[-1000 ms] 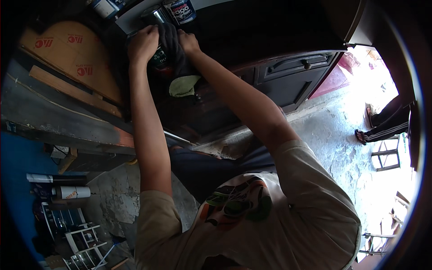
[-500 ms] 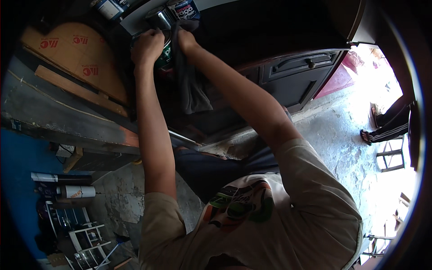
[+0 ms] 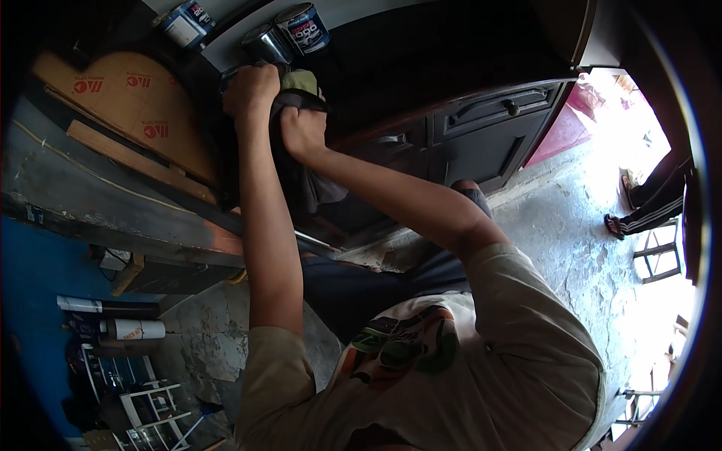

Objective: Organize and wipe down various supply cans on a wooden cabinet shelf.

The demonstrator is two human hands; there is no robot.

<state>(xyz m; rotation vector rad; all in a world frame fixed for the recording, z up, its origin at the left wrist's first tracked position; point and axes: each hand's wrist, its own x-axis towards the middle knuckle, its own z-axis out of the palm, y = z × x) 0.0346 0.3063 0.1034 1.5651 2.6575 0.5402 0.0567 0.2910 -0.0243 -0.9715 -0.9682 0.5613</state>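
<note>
My right hand [image 3: 304, 135] is closed on a dark grey cloth [image 3: 322, 194], whose lower end hangs over the front of the dark cabinet. A pale green bunched piece [image 3: 299, 80] shows just beyond that hand; I cannot tell whether it belongs to the same cloth. Close beside it on the left, my left hand [image 3: 254, 92] is curled with its knuckles up, and what its fingers grip is hidden. Right behind the hands stand an opened-looking silvery can [image 3: 268, 45] and a blue labelled tin [image 3: 303, 30].
Another blue and white tin [image 3: 185, 24] stands at the far left. Brown printed board [image 3: 124, 94] and a wooden strip [image 3: 139, 158] lie left of my arm. The dark cabinet [image 3: 481, 143] has drawers and handles. At right, a person's leg [image 3: 650, 216] and a stool [image 3: 656, 254].
My right hand has come nearer to me with the cloth, its wrist bending down. The green can seen between my hands is now covered. The pale green piece has come into sight.
</note>
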